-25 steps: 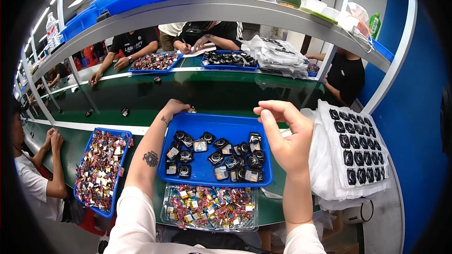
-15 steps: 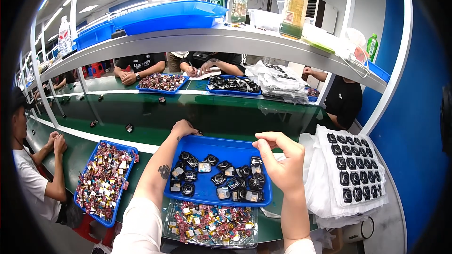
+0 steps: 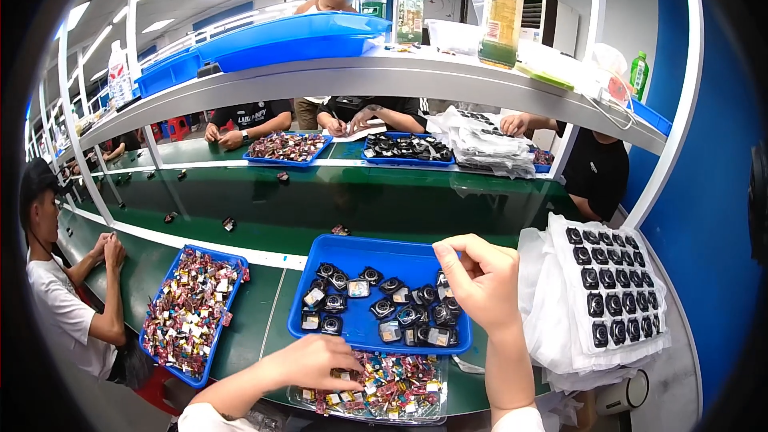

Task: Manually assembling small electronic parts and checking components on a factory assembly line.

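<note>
The left hand (image 3: 308, 362) reaches into a clear tray (image 3: 376, 392) of colourful small parts, fingers curled among them. Right of it, the right hand (image 3: 480, 280) hovers over a blue tray (image 3: 376, 252) of black parts, fingertips pinched; any held piece is hidden.

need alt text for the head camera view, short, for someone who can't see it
Seen from above, a person's left hand reaches into a clear tray of small colourful parts while the right hand hovers, fingers pinched, over a blue tray of small black parts. Beyond lie a green workbench, more trays and other seated workers.
</note>
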`<state>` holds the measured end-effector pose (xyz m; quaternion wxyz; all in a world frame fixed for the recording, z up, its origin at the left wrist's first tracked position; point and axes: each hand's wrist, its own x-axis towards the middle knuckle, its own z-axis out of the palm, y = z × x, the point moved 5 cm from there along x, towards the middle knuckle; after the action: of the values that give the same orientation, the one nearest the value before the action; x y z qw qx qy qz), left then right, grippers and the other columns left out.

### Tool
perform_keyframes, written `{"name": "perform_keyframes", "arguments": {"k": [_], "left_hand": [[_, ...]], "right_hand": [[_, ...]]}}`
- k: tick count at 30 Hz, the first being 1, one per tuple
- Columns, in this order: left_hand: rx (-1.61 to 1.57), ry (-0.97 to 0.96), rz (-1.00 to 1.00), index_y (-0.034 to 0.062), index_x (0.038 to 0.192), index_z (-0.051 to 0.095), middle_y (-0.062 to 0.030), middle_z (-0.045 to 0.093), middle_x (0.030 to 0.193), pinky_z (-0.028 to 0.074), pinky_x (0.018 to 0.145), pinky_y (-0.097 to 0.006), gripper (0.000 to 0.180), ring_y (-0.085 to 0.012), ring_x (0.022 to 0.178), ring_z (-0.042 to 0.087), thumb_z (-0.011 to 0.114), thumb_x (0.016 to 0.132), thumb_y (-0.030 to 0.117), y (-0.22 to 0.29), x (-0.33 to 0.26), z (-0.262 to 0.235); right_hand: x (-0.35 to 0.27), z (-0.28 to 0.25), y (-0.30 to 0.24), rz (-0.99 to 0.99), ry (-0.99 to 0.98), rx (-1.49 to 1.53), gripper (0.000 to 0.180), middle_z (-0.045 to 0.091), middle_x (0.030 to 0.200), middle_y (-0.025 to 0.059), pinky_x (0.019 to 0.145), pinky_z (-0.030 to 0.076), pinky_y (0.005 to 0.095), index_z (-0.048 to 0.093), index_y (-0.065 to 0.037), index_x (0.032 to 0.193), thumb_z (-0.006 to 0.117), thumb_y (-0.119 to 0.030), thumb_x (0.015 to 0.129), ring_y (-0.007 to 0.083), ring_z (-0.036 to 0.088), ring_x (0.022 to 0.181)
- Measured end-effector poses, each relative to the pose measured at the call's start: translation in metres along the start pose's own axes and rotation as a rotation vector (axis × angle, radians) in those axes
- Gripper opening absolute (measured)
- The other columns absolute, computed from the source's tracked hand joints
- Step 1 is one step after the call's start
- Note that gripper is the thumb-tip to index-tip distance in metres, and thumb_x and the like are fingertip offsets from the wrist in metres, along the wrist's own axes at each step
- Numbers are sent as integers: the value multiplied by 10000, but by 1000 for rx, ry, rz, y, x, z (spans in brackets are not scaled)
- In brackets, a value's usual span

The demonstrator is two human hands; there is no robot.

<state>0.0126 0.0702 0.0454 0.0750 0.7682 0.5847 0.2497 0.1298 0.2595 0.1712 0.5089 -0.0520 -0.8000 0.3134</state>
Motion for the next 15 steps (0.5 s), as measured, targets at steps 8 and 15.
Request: {"name": "perform_keyframes", "arguments": {"k": [8,15], "left_hand": [[-7,-8,-103,68,875,722,-49,662,816,523,659,-353,168,-229,743,634,709,781,207,1,-12,22],[-441,106,-186,7,811,704,-79,686,832,505,679,-287,100,-170,767,647,743,752,77,-2,-12,-2]], "right_hand": [[-5,13,-3,-54,-85,-86,110,575,555,55,421,376,258,652,-30,749,684,-114,812,123,515,427],[-5,25,-4,22,-202,-29,131,600,568,63,450,416,254,649,-18,752,664,-124,827,132,566,455]]}}
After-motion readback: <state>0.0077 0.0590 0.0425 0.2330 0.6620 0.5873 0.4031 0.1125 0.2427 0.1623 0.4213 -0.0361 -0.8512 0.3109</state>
